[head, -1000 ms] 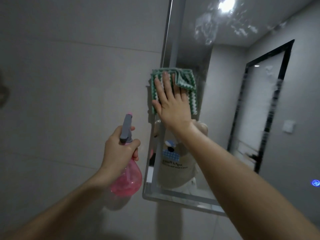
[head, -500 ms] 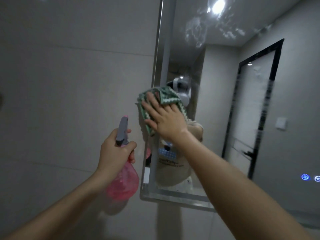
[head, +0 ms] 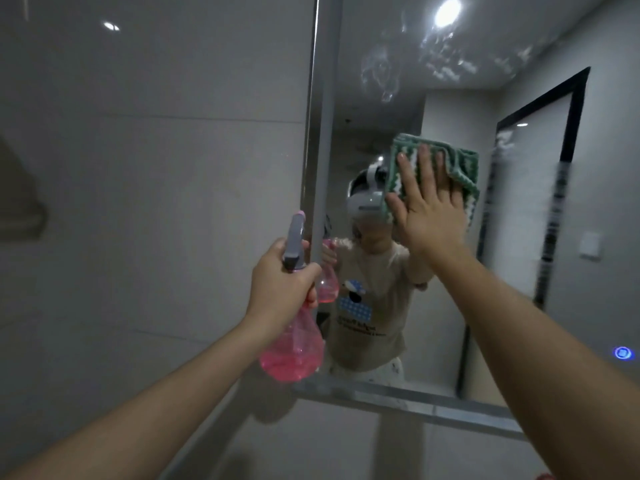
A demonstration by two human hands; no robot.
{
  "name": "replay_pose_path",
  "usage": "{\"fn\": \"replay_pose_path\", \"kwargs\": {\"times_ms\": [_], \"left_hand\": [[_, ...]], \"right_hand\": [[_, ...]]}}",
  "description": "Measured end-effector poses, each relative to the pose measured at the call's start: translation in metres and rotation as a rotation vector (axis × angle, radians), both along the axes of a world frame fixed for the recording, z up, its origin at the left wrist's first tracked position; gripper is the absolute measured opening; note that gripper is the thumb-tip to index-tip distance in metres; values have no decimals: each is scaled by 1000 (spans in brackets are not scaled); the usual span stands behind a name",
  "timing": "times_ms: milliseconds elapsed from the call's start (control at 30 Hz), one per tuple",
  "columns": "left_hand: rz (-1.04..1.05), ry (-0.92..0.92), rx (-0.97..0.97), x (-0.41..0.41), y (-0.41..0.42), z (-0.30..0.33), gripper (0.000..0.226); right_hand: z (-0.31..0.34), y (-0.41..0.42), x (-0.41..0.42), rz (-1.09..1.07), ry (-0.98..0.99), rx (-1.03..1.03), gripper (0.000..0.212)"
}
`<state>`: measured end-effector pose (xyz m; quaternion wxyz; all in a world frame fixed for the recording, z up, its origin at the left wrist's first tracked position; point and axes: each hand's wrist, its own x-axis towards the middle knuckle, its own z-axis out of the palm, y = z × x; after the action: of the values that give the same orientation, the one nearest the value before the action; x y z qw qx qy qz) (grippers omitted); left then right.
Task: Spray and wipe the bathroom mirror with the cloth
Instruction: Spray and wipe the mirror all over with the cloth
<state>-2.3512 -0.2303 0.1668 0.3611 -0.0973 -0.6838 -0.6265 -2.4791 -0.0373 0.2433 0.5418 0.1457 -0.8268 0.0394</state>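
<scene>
The bathroom mirror (head: 388, 109) fills the right half of the head view, its metal frame edge running down the middle. A folded green-and-white cloth (head: 464, 168) lies flat against the glass at mid height. My right hand (head: 427, 209) presses it there with straight, spread fingers. Wet spray streaks (head: 446, 64) glisten near the mirror's top. Left of the frame, my left hand (head: 282, 289) grips the neck of a pink spray bottle (head: 292, 355) with a grey trigger head, held upright just off the wall.
Grey tiled wall (head: 156, 202) spans the left side. The mirror's lower frame edge (head: 398, 396) runs bottom right. A blue lit touch button (head: 622, 352) glows at the mirror's lower right. A dark door frame (head: 571, 140) shows as a reflection.
My right hand has slid the cloth along the glass, first down near the mirror's left edge, then rightward and away from it. The left hand keeps holding the bottle.
</scene>
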Motion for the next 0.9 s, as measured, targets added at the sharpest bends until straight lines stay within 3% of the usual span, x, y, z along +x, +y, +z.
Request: {"fn": "replay_pose_path", "kwargs": {"times_ms": [167, 333, 600, 900], "left_hand": [[-46, -46, -31, 8, 13, -15, 21], [-11, -49, -4, 10, 10, -21, 26], [35, -40, 48, 0, -9, -4, 29], [-37, 45, 18, 6, 57, 55, 18]], "right_hand": [[-62, -1, -7, -19, 26, -114, 63], [-109, -31, -5, -3, 75, 126, 61], [-51, -31, -10, 116, 97, 401, 57], [-34, 50, -8, 61, 156, 223, 58]]}}
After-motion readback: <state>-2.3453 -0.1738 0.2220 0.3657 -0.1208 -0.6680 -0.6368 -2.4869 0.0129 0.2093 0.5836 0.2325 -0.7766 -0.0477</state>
